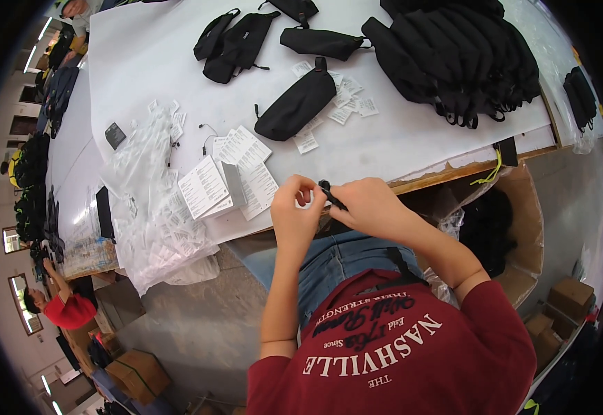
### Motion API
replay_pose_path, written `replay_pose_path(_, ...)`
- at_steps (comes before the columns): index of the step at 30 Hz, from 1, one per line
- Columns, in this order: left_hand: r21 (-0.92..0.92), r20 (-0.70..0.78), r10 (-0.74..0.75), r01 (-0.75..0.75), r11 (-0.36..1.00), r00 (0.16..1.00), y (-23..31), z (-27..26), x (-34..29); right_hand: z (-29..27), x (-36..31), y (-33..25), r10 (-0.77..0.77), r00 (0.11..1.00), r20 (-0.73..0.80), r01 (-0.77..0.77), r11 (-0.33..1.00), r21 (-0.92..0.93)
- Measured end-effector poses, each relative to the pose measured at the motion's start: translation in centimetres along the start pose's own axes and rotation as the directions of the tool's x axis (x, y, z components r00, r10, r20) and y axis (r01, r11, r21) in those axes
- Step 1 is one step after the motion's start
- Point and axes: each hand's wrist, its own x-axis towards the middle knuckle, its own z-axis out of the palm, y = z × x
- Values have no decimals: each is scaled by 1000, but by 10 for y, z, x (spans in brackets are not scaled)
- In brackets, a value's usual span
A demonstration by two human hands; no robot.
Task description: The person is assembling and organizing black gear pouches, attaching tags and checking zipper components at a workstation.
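Observation:
Just above the table's front edge, my left hand [296, 213] and my right hand [372, 207] meet with fingers pinched. Between them is a small black cord-like piece [332, 196], looped at its upper end; my right thumb and fingers grip it, and my left fingertips close at its other side. Its exact kind is too small to tell. To the left of my hands lie a stack of white printed cards [208, 188] and fanned loose cards [243, 149]. Beyond my hands a black zip pouch [296, 102] rests partly on scattered white labels [346, 97].
More black pouches [243, 45] lie farther back, with a large heap of them [453, 59] at the far right. Clear plastic bags [153, 207] spread over the left. Below the table's right edge stands an open carton [523, 228] with black goods. Other people work at far left.

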Motion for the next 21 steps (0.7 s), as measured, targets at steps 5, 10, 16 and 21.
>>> replay_pose_path(5,-86,-67,-156,150,985,985,-23,-2,4,-9,7,-1,-9,998,68,-1,991,136)
replay_pose_path(10,-175,245,-128,174,969,961,-11,-14,-6,-3,5,9,86,983,161,-180,609,772)
replay_pose_path(16,-484,92,-226,242,841,970,-17,-25,-12,6,-2,7,-437,684,584,-467,352,811)
replay_pose_path(21,52,184,-354,351,935,917,-35,-92,-52,-14,-1,22,-126,834,538,-492,274,827)
